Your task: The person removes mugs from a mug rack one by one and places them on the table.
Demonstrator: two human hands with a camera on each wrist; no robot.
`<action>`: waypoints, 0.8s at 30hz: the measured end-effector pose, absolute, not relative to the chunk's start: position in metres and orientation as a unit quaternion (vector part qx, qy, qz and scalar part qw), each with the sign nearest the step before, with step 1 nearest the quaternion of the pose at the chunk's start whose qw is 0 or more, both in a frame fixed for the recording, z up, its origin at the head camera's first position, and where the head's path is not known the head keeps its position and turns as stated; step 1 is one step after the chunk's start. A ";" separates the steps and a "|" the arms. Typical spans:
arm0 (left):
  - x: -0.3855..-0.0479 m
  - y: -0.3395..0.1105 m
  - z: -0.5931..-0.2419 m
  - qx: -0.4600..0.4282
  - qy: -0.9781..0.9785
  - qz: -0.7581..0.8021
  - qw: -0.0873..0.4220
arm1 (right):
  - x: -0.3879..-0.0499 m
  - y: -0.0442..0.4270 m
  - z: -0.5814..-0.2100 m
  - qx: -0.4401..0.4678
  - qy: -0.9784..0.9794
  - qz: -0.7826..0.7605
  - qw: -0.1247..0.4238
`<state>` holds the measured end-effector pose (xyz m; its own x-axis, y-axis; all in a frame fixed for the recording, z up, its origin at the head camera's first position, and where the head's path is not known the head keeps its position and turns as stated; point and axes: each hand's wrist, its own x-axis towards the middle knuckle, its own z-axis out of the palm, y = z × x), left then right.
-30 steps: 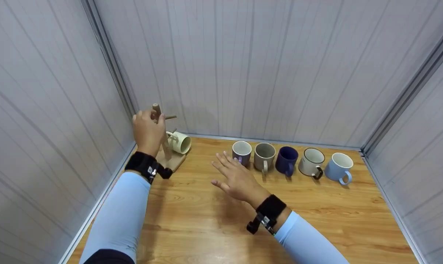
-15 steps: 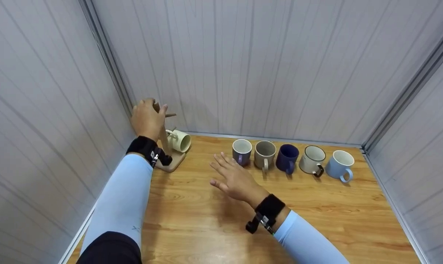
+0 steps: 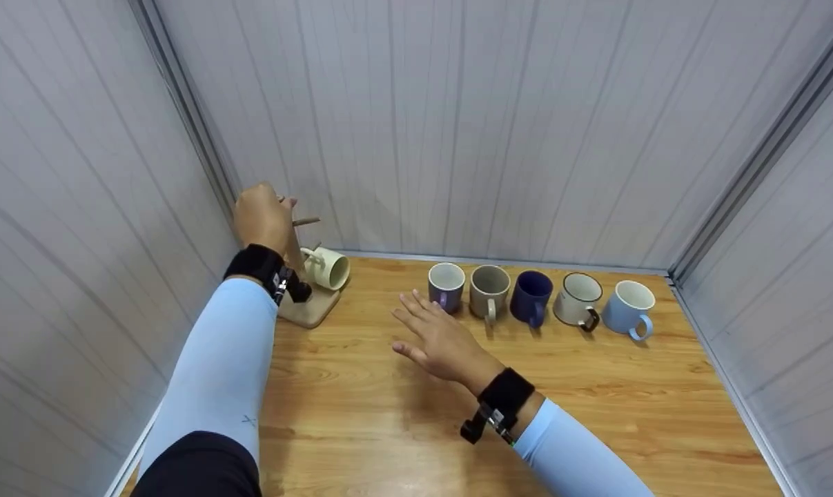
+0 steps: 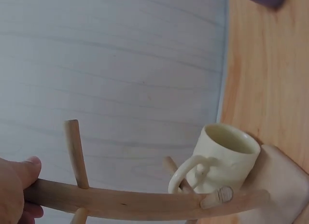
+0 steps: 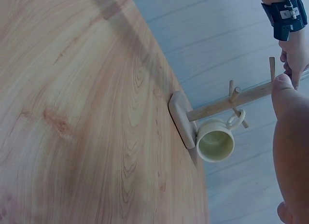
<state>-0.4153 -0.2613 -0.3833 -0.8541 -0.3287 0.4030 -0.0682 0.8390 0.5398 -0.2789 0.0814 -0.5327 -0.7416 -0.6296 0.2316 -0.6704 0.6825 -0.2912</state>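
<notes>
My left hand (image 3: pixel 263 217) grips the upper end of a wooden mug tree (image 3: pixel 294 255), thumb and fingers around the post in the left wrist view. A cream mug (image 3: pixel 332 269) hangs by its handle from a lower peg, lying sideways just above the base (image 3: pixel 310 314). Bare pegs (image 4: pixel 76 154) stick out nearer the hand. My right hand (image 3: pixel 444 342) holds nothing; its fingers are spread over the table, just in front of a grey-purple mug (image 3: pixel 446 284). Part of the post's top is hidden behind the left hand.
Along the back wall, a row continues rightward with a taupe mug (image 3: pixel 489 288), a dark blue mug (image 3: pixel 531 297), a white mug with black rim (image 3: pixel 577 298) and a light blue mug (image 3: pixel 626 307). Panel walls enclose the wooden table (image 3: pixel 361 407) at left, back and right.
My left hand has slid up the post to its top end, covering the tip that showed before. The right hand stays nearly still. The whole head view has shifted slightly.
</notes>
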 end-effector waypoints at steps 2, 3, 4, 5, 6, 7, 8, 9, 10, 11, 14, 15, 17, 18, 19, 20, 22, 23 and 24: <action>-0.413 -0.264 -0.384 0.103 -0.923 -0.269 0.253 | -0.278 0.080 -0.534 0.357 -0.914 0.184 0.054; -0.412 -0.266 -0.385 0.101 -0.923 -0.269 0.255 | -0.277 0.080 -0.535 0.358 -0.914 0.184 0.052; -0.410 -0.267 -0.385 0.101 -0.924 -0.268 0.255 | -0.277 0.080 -0.536 0.359 -0.914 0.182 0.051; -0.408 -0.269 -0.385 0.102 -0.924 -0.266 0.255 | -0.276 0.079 -0.536 0.360 -0.914 0.180 0.052; -0.406 -0.271 -0.385 0.103 -0.925 -0.265 0.252 | -0.275 0.079 -0.536 0.361 -0.914 0.179 0.052; -0.404 -0.272 -0.385 0.104 -0.925 -0.267 0.251 | -0.275 0.079 -0.536 0.361 -0.914 0.179 0.051; -0.403 -0.274 -0.384 0.105 -0.925 -0.267 0.248 | -0.274 0.078 -0.536 0.362 -0.914 0.178 0.053; -0.401 -0.275 -0.383 0.106 -0.927 -0.266 0.243 | -0.274 0.078 -0.536 0.363 -0.914 0.176 0.053; -0.400 -0.277 -0.383 0.107 -0.927 -0.267 0.239 | -0.273 0.078 -0.535 0.363 -0.913 0.177 0.053; -0.399 -0.279 -0.382 0.109 -0.928 -0.268 0.236 | -0.273 0.078 -0.535 0.364 -0.913 0.177 0.054; -0.398 -0.283 -0.380 0.108 -0.927 -0.276 0.232 | -0.272 0.077 -0.535 0.364 -0.913 0.176 0.057; -0.397 -0.284 -0.380 0.108 -0.926 -0.278 0.231 | -0.272 0.077 -0.535 0.364 -0.913 0.175 0.057; -0.397 -0.286 -0.379 0.108 -0.925 -0.284 0.229 | -0.272 0.077 -0.536 0.365 -0.913 0.175 0.058; -0.396 -0.286 -0.378 0.109 -0.925 -0.288 0.225 | -0.271 0.077 -0.536 0.365 -0.913 0.174 0.057; -0.396 -0.287 -0.378 0.109 -0.925 -0.290 0.220 | -0.271 0.077 -0.536 0.365 -0.913 0.173 0.056; -0.396 -0.288 -0.377 0.111 -0.926 -0.292 0.215 | -0.271 0.076 -0.536 0.365 -0.914 0.171 0.054; -0.396 -0.289 -0.376 0.111 -0.928 -0.290 0.207 | -0.270 0.076 -0.536 0.366 -0.914 0.168 0.053; -0.396 -0.290 -0.376 0.110 -0.929 -0.288 0.205 | -0.270 0.075 -0.536 0.366 -0.914 0.167 0.053; -0.395 -0.290 -0.375 0.109 -0.930 -0.284 0.203 | -0.269 0.075 -0.536 0.366 -0.914 0.166 0.054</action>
<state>-0.3949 -0.2902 -0.3753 -0.8934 -0.3186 0.3167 -0.0871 0.8144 0.5738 -0.2694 0.0748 -0.5358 -0.7267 -0.6509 0.2195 -0.6865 0.6774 -0.2643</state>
